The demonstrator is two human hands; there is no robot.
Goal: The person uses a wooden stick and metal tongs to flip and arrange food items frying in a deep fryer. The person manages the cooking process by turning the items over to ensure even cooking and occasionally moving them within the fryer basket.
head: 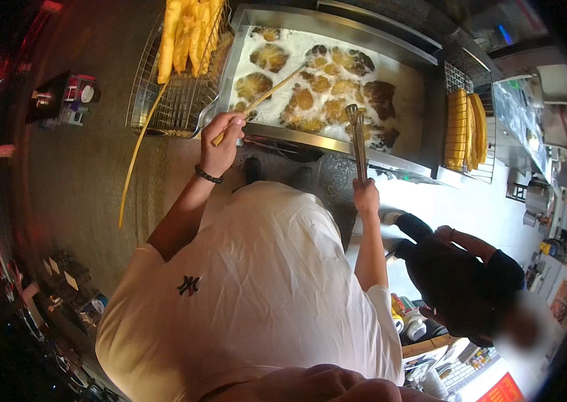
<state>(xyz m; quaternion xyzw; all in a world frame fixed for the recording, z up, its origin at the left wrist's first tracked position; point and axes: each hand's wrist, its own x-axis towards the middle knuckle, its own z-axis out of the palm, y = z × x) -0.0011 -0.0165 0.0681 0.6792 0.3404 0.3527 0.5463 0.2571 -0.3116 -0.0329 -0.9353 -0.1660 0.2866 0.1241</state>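
Note:
A rectangular metal fryer (331, 142) holds foaming hot oil, where several browned fried pieces (336, 88) float close together. My left hand (220, 140) grips a long wooden stick (278, 86), whose far end reaches among the pieces in the middle of the oil. Metal tongs (359, 138) are in my right hand (365, 195), held upright in view over the near wall of the fryer, with their tips above or in the oil beside a browned piece. Whether the tips touch it, I cannot tell.
Left of the fryer, a wire basket (138, 103) holds long fried dough sticks (183, 40), and a long thin yellow stick (138, 156) extends from it. At right, another wire rack (456, 75) holds more dough sticks (469, 130). A person in dark clothes (456, 281) stands at lower right.

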